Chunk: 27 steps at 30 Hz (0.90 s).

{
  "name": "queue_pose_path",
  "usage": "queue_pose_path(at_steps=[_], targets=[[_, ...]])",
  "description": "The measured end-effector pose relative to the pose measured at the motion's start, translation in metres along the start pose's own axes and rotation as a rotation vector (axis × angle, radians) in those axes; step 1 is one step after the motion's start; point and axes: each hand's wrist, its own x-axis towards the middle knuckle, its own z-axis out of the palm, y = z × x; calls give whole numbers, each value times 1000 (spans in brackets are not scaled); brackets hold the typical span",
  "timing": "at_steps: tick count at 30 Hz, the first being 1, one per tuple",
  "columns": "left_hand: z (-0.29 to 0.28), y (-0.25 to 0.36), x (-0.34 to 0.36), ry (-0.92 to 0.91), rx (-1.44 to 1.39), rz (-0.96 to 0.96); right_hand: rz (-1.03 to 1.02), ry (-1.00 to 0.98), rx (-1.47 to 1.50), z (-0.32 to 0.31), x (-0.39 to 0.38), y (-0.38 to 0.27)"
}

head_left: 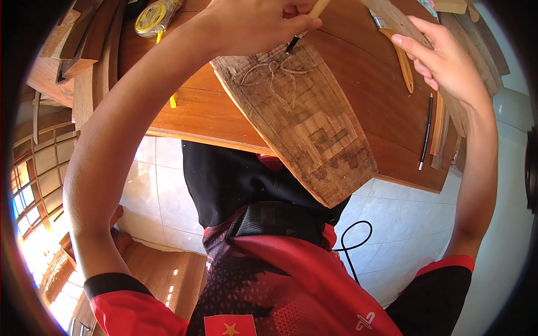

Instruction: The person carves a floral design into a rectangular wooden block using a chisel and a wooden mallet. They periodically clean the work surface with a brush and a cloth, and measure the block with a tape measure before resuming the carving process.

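Observation:
At the top of the view my left hand (pixel 258 25) is closed round the pale wooden handle of a chisel (pixel 293 43). Its dark blade points down at the far end of a tapered wooden board (pixel 314 112), by the upper edge. That board bears a carved flower outline and, lower down, a grid with recessed square shapes. It lies at a slant, its near end jutting past the table edge over my lap. To the right, my right hand (pixel 443 59) grips a wooden bar (pixel 395 18), raised above the table; its far end leaves the picture.
On the brown wooden table (pixel 190 115) lie a yellow tape measure (pixel 154 19), a flat brush (pixel 402 59) and a dark pencil (pixel 426 134). Wood strips (pixel 440 123) lie at right; thick wooden pieces (pixel 92 50) stand at left. A black cable (pixel 350 246) loops over the floor tiles.

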Motion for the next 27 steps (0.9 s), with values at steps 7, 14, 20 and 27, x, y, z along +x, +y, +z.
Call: queue_pose_path(at_steps=[7,14,20,27], targets=[[5,2,-15,81,-23,56,218,17,-52,-1,1,-57],[-4,4,-2,-59,-8,-31,16,33,40,10,-3,-10],[-4,-3,0,-79,35,18,63,59,101,18,-17,-1],[-3,-7,1,-63,54,68,86,164,232,31,-41,5]])
